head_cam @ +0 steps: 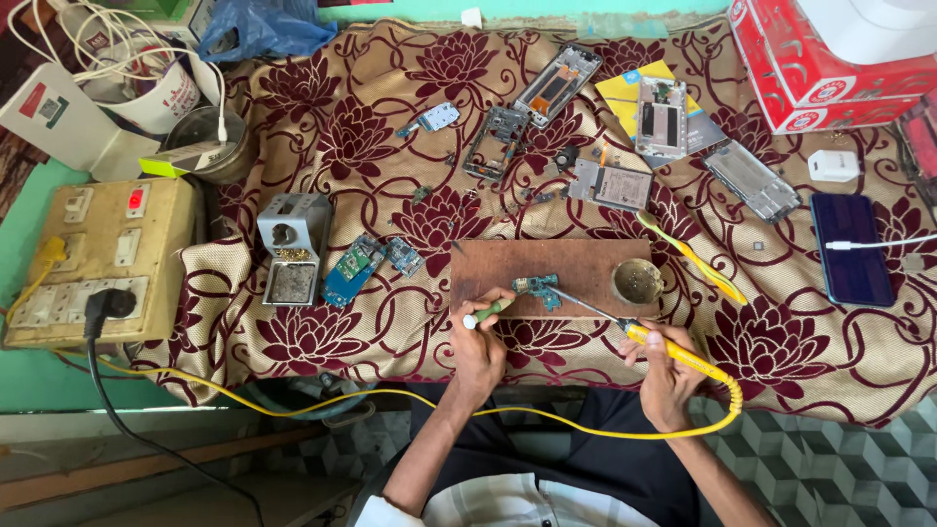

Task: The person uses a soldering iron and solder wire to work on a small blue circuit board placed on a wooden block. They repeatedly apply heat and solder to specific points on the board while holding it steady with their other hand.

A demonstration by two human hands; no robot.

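- Table (820, 390), draped in a maroon floral cloth: crowded with phone frames behind, free cloth only along the near edge.
- Brown wooden board (508, 268): steady base; small brass dish (636, 281) sits at its right end, close to the iron's path.
- Right hand (668, 376) wrapped around the yellow-handled soldering iron (673, 353); best kept low, its cord slack.
- Left hand (478, 349) pinches a green-and-white stick tool (488, 312).
- Small blue-green circuit board (540, 289) lies mid-board, both tips meeting it.

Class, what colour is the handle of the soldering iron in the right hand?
Yellow, on the soldering iron, seen in the head view.
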